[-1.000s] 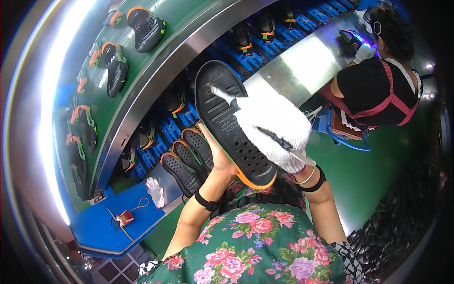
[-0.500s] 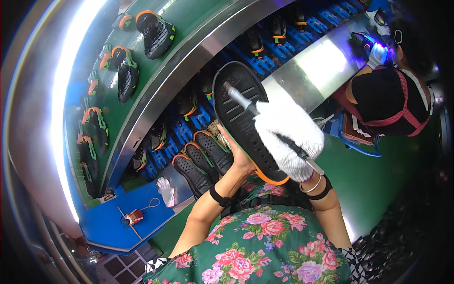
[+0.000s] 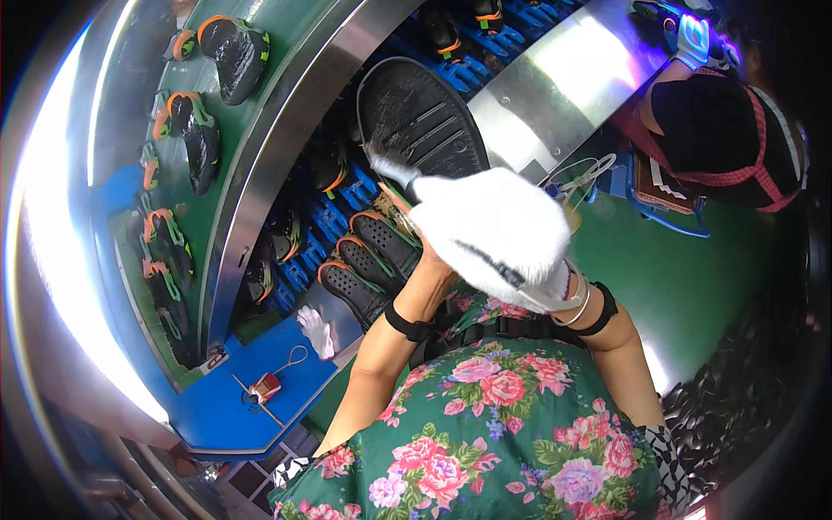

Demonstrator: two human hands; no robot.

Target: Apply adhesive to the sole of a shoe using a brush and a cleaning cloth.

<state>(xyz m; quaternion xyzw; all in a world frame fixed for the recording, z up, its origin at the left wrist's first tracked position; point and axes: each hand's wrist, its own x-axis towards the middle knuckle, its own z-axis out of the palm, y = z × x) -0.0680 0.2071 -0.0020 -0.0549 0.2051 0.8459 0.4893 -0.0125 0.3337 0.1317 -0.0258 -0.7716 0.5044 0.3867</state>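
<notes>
The black sole is up in front of the person's body, underside toward the camera, its rounded far end in plain view and its near part hidden behind the glove; the left hand, bare, supports it from beneath, fingers showing along the left side, though the rest of that grip is covered; the right hand, in a white knitted glove, has a narrow grip on a brush, whose bristles are at the sole's left edge, too blurred to tell how hard they press; a wet-looking sheen shows near the rounded end, beside raised bars across the middle; for a clean stroke, I would lay the bristles low, press lightly and let the wrist turn with the curve, so that liquid neither pools between the bars nor spills over the rim; the left hand would do best to tilt the sole toward the brush and hold it steady, fingertips outside the edge, since they sit near the bristles and could pick up a smear; a swing to the left wants care too, as three perforated black clogs with orange rims lie near the left forearm
</notes>
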